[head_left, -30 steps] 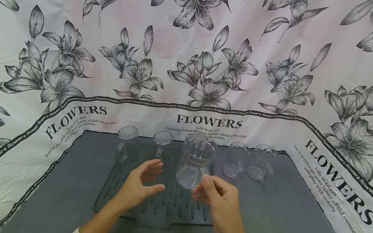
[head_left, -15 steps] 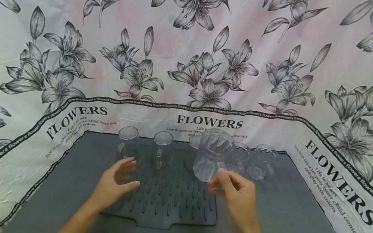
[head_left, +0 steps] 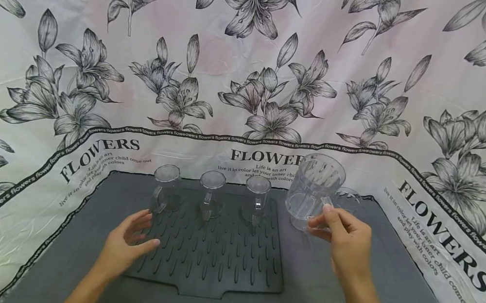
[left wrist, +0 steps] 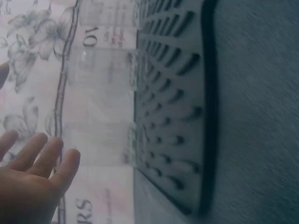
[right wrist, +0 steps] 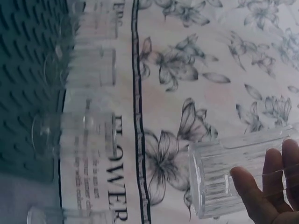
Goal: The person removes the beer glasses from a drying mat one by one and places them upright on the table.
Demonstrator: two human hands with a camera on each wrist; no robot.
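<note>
My right hand (head_left: 344, 237) pinches the handle of a clear ribbed mug (head_left: 316, 178), held up in the air with its mouth upward and tilted slightly. In the right wrist view, thumb and fingers close on the handle of this mug (right wrist: 219, 172). It overlaps one clear mug behind it and partly covers another mug (head_left: 350, 196) at the back right. My left hand (head_left: 122, 242) hovers at the left side of the dark ridged drying mat (head_left: 208, 285), fingers spread and relaxed, holding nothing.
Three clear mugs stand in a row along the mat's back edge: left mug (head_left: 167, 178), middle mug (head_left: 212, 185) and right mug (head_left: 258, 189). A white flower-print cloth (head_left: 248, 98) rises behind and beside the grey table (head_left: 388, 282).
The right hand has carried its mug up and to the right, away from over the mat, revealing the third mug in the row. The left hand has drawn back leftward.
</note>
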